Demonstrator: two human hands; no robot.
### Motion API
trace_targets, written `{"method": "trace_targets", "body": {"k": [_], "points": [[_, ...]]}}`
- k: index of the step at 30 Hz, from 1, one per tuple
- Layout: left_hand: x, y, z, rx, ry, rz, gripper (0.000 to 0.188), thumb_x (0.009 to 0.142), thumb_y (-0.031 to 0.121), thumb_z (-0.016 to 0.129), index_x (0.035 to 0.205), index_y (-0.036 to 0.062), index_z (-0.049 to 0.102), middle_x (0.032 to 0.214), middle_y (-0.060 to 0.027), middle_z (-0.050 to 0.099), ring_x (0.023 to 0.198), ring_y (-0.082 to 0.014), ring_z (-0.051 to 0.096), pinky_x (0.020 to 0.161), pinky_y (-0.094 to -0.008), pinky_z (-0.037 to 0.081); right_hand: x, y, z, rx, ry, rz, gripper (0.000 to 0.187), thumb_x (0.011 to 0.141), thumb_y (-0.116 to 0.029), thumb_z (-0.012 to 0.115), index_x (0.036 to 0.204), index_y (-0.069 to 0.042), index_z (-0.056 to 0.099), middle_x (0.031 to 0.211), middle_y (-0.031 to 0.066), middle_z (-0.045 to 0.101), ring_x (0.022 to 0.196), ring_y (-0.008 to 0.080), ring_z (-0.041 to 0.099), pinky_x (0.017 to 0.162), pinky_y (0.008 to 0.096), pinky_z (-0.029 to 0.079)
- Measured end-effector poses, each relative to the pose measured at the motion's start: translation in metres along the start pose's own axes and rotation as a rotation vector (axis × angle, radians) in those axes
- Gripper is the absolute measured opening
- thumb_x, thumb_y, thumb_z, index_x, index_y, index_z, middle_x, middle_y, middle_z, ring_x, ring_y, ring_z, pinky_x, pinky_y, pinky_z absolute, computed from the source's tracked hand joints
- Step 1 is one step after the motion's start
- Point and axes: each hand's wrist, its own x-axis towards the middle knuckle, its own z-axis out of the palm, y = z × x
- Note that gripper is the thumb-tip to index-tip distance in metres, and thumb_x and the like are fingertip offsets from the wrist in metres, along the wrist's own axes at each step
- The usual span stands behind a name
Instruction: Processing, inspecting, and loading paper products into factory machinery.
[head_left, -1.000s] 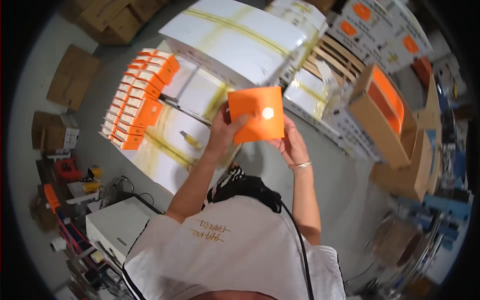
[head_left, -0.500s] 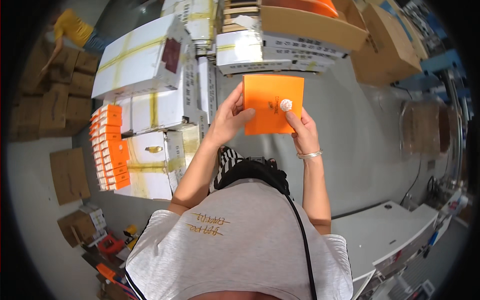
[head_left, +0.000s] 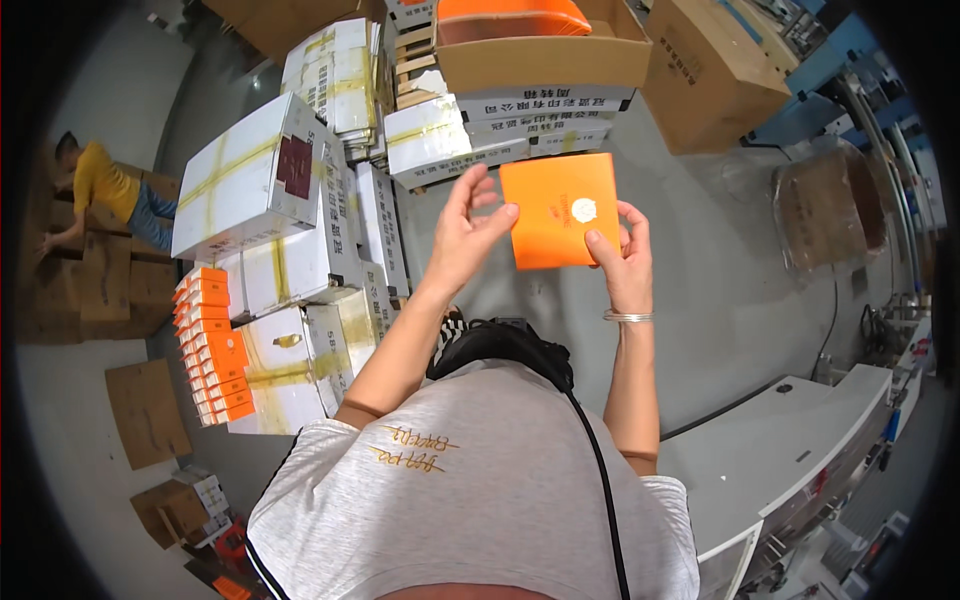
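In front of me is a square orange box (head_left: 545,215) with a white round emblem and small dark print, its printed face turned up toward me. My right hand (head_left: 627,262) grips its right side, thumb on the face beside the emblem and fingers behind. At the left edge is my left hand (head_left: 462,228), fingers apart and lifted off the box. Only its thumb tip reaches the edge, and whether it touches cannot be made out. A metal bangle (head_left: 628,317) circles my right wrist.
Stacked orange boxes (head_left: 212,345) stand at the left beside white taped cartons (head_left: 240,180). An open brown carton (head_left: 540,62) holding an orange bag sits ahead. A white table (head_left: 760,430) is at my right. Far left, a person in a yellow shirt (head_left: 105,180) bends over brown cartons.
My left fingers have come away from the box's left side and spread. The box has shifted slightly right with my right hand. The view has turned, and the person at far left shows more fully.
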Motion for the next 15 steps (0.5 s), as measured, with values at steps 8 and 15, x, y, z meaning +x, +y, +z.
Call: {"method": "trace_targets", "body": {"k": [8, 15], "points": [[-0.006, 0.035, -0.008, 0.170, -0.374, -0.154, 0.069, 0.070, 0.017, 0.072, 0.128, 0.0004, 0.039, 0.111, -0.0106, 0.057, 0.100, -0.0165, 0.054, 0.085, -0.0260, 0.043, 0.014, -0.028, 0.008, -0.179, -0.130, -0.162, 0.049, 0.078, -0.010, 0.066, 0.121, -0.001, 0.045, 0.114, 0.0099, 0.053, 0.082, 0.0079, 0.055, 0.069, 0.0229, 0.048], [-0.028, 0.016, -0.031, -0.335, 0.106, -0.088, 0.042, 0.080, 0.010, 0.065, 0.113, -0.0006, 0.042, 0.098, -0.0076, 0.057, 0.088, -0.0120, 0.057, 0.072, -0.0269, 0.050, 0.010, -0.001, 0.047, -0.011, -0.185, 0.141, 0.052, 0.088, -0.023, 0.057, 0.130, -0.003, 0.033, 0.105, 0.0062, 0.058, 0.092, 0.0106, 0.057, 0.075, 0.0228, 0.047]]}}
